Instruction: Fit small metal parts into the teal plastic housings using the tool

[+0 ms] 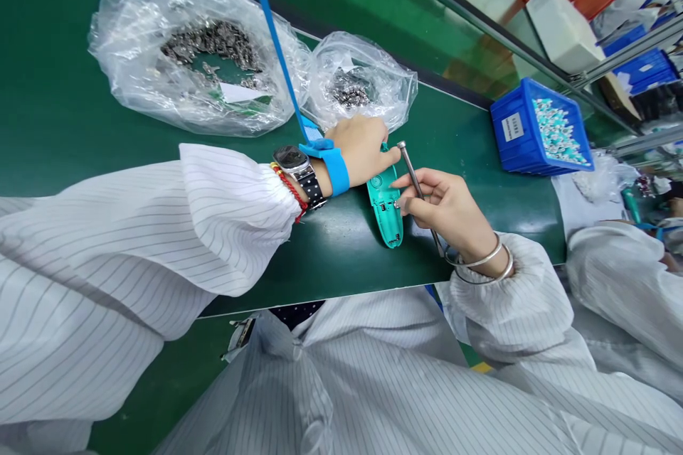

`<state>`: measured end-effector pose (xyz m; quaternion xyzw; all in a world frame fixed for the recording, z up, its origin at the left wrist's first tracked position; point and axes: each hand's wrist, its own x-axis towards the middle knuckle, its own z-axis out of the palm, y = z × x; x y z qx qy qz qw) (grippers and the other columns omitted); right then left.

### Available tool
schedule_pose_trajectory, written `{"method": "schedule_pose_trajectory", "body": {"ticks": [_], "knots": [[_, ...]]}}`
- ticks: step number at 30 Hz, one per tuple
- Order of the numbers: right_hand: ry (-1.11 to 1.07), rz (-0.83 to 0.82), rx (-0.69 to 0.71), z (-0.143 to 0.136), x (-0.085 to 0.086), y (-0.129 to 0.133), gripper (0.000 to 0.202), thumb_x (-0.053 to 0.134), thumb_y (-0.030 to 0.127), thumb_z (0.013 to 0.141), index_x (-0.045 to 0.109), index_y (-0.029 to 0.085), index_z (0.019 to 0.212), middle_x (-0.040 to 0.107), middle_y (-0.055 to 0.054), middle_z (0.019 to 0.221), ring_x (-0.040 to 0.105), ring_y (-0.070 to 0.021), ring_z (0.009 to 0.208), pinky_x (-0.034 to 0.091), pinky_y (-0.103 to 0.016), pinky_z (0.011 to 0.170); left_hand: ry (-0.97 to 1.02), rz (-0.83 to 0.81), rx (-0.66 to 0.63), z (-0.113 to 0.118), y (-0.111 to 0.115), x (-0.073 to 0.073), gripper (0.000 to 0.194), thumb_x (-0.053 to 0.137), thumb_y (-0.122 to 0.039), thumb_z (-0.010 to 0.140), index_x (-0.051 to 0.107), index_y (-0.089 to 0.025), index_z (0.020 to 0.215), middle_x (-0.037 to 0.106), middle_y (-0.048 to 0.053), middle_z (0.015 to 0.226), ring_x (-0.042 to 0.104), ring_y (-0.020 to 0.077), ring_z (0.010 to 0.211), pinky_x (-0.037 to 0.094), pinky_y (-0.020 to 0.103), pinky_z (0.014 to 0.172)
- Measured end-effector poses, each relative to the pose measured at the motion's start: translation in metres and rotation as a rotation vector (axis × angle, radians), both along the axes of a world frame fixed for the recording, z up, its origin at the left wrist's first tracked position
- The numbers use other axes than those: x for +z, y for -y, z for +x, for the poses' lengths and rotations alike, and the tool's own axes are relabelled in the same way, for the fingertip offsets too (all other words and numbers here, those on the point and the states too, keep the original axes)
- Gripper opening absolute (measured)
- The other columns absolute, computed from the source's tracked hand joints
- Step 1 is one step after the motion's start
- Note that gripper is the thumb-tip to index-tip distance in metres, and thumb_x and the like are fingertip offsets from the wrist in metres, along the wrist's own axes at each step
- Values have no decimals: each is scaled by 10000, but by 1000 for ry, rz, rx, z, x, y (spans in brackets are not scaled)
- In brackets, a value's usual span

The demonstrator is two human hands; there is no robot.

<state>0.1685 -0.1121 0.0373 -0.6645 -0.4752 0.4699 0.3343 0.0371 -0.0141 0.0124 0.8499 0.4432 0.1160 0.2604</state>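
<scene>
Left hand gripping far end of teal shell, over near side of tabletop. Right hand half-curled around metal rod, fingertips at shell's edge.

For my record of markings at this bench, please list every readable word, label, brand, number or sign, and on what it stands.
No text can be read.
White rectangular paper label on the blue plastic bin: printed marks, too small to read.
Round dark wristwatch dial: any markings too small to read.
White paper slip in the larger clear plastic bag: no writing can be made out.
</scene>
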Motion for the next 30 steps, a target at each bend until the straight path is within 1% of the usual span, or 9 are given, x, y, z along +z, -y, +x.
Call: {"method": "schedule_pose_trajectory", "body": {"ticks": [5,10,13,17,22,24,26,28,30], "knots": [[43,10,31,-3,1,0,174,541,171,597,511,181,768,490,84,500,446,-59,424,302,-188,409,-19,-6,17,-1,3,2,420,415,-456,913,663,-160,1078,664,120,1028,591,291,991,429,339,786],[14,-6,4,-1,1,-3,180,524,201,593,433,205,747,432,107,453,409,-50,388,257,-170,385,-57,-10,44,1,6,7,416,363,-406,927,662,-151,1061,654,149,1092,600,344,1039,465,417,803],[33,-33,20,0,1,-5,196,510,220,589,435,206,769,435,106,422,399,-59,364,241,-172,370,-78,-15,52,1,8,11,408,371,-365,916,663,-128,1073,655,166,1090,598,356,1053,473,454,816],[75,-60,31,-1,0,-7,205,495,235,586,446,205,782,471,88,389,400,-77,336,233,-182,360,-71,0,43,-1,9,11,408,349,-370,912,689,-200,1060,663,151,1112,604,338,1037,486,471,786],[142,-60,59,-5,-1,-7,203,477,224,587,488,193,788,518,66,398,399,-80,330,234,-184,361,-79,11,71,0,9,6,400,354,-360,903,689,-204,1055,672,125,1104,625,312,1009,498,450,794],[164,-55,53,-5,-1,-7,199,475,219,582,494,192,779,515,66,392,400,-81,332,241,-184,359,-87,2,56,1,8,5,412,337,-374,913,683,-217,1073,666,127,1127,619,313,1030,499,445,807],[174,-58,45,-3,-1,-7,194,475,215,578,494,193,770,506,67,384,398,-83,331,243,-184,356,-100,-20,38,2,6,7,405,378,-380,899,669,-189,1106,660,139,1142,609,321,1062,498,436,828],[181,-69,46,2,-1,-7,190,474,210,579,491,194,767,500,68,380,393,-83,328,246,-184,355,-102,-38,10,2,5,10,397,440,-381,871,671,-143,1088,681,149,1084,619,312,1048,498,405,837],[194,-82,55,6,-1,-6,184,472,200,586,489,196,770,501,67,384,398,-85,331,254,-186,359,-86,-86,-51,1,3,14,366,440,-391,868,695,-150,970,722,112,905,657,259,913,508,356,786]]}}
